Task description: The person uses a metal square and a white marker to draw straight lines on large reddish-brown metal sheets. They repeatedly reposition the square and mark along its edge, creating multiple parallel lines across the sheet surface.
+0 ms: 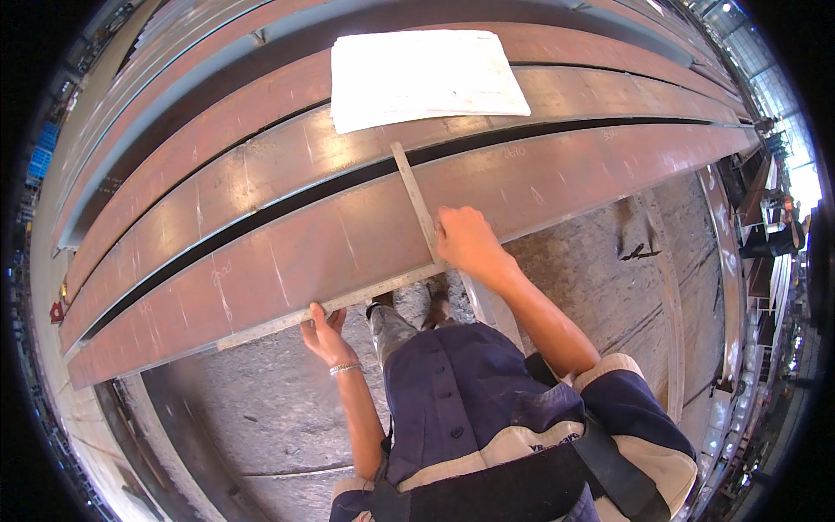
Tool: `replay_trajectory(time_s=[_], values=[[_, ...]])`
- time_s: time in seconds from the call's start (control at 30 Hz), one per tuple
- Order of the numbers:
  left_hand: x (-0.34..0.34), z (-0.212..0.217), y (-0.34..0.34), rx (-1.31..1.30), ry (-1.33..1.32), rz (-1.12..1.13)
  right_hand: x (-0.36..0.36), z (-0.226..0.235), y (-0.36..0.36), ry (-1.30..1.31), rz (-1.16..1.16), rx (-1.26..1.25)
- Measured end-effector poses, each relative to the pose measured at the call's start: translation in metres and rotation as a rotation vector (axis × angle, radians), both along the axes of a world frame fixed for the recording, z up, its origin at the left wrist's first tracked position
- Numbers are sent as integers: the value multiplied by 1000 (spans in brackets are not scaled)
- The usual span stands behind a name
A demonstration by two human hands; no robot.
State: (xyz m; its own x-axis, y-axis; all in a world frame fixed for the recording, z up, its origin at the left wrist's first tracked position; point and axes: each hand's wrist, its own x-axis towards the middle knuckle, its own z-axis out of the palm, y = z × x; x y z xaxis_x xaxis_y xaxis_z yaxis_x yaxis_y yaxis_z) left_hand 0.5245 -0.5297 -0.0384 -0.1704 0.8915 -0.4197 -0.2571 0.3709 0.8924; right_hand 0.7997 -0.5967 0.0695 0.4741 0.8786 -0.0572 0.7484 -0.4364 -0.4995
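A metal framing square point(412, 191) lies on the nearest steel beam point(304, 252). One leg crosses the beam's face, and the other runs along its near edge. My left hand point(329, 337) pinches the edge leg, thumb on top and fingers below the beam's edge. At the crossing leg, close to the square's corner, my right hand point(474, 250) is closed with its fingers curled. Whatever it may hold is hidden. Pale chalk-like strokes and marks cover the beam's brownish-red surface on both sides of the square.
Behind the near beam, past a dark gap, lies a second beam point(235, 184); more beams stand beyond it. A stack of white paper sheets point(426, 78) rests on the beams. Below is a rough floor point(591, 270) with metal bars across it.
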Motion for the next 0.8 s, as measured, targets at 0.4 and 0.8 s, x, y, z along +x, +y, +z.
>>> replay_trajectory(time_s=[0.4,0.8], values=[[-29,27,5,96,-7,-13,61,24,-95,401,-478,310],[1,62,4,134,-64,-39,63,-2,-150,508,-544,384]])
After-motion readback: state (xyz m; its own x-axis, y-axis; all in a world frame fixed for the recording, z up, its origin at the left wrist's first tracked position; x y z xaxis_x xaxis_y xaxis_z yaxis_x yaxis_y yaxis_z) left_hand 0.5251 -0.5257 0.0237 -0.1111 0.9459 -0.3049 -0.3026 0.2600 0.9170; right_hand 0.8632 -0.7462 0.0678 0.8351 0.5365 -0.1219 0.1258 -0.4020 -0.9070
